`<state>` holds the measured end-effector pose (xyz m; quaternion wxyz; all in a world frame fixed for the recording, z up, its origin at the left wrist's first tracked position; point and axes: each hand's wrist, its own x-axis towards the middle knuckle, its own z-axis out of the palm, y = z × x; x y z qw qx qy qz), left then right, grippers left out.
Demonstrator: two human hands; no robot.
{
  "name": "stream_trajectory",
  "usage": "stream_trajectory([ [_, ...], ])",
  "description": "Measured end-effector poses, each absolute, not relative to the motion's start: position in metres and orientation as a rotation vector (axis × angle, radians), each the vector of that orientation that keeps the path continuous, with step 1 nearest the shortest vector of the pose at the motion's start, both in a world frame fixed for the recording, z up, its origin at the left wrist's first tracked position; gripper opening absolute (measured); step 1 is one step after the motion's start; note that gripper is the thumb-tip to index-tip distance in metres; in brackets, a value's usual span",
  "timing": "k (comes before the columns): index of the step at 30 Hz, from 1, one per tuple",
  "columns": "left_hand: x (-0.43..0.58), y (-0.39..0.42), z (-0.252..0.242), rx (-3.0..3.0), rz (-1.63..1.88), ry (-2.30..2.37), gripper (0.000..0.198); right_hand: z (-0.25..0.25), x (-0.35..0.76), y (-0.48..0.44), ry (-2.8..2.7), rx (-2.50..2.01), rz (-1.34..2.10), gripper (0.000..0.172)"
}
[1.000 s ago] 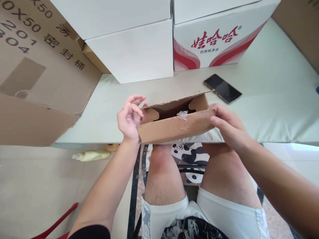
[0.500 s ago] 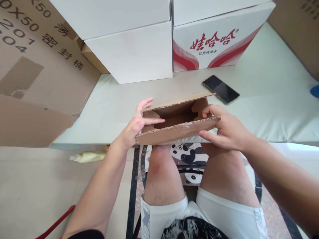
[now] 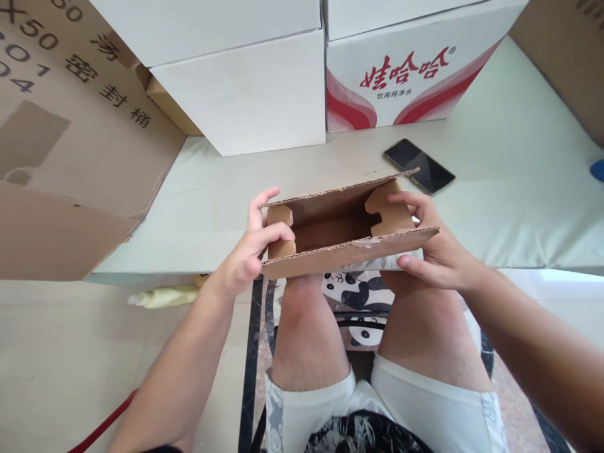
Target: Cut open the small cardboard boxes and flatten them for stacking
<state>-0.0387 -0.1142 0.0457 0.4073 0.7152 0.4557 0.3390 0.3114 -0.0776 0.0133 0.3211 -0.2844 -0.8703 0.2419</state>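
Observation:
A small brown cardboard box (image 3: 330, 255) is held at the table's front edge, just above my knees, with its open top facing me. Its inside looks dark, and I make out nothing in it. My left hand (image 3: 250, 248) grips the left end, a bent finger over the short left flap (image 3: 282, 215) and the thumb outside. At the opposite end, my right hand (image 3: 431, 242) has its fingers on the notched right flap (image 3: 391, 211), while its thumb rests near the front wall. Both short flaps lean inward; the long edges stand up.
A black phone (image 3: 419, 165) lies just behind the box's right corner on the covered table (image 3: 509, 207). White cartons (image 3: 255, 100) stack at the back, one with red print (image 3: 406, 82). A large brown carton (image 3: 94, 170) stands left. A pale yellow bottle (image 3: 165, 296) lies below.
Both short flaps have come further up and show more inside the opening. My left finger has drawn back from the opening and bent; my right hand has shifted slightly right.

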Motion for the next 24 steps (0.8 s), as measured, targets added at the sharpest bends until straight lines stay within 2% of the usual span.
stream_trajectory([
  [6, -0.04, -0.117, 0.049, 2.025, 0.71, 1.079, 0.057, 0.009, 0.317, -0.08, -2.246, -0.817, 0.589, 0.045],
  [11, -0.032, -0.129, 0.063, 2.278, 0.675, 1.032, 0.039, 0.026, 0.327, -0.083, -2.321, -0.763, 0.596, 0.046],
  [16, -0.024, -0.143, 0.08, 2.393, 0.661, 0.97, 0.037, 0.048, 0.333, -0.095, -2.537, -0.758, 0.434, 0.056],
  [19, -0.022, -0.146, 0.083, 2.366, 0.68, 0.92, 0.034, 0.053, 0.333, -0.102, -2.626, -0.779, 0.383, 0.055],
  [24, -0.022, -0.142, 0.086, 2.297, 0.732, 0.897, 0.041, 0.053, 0.341, -0.107, -2.471, -0.787, 0.443, 0.048],
])
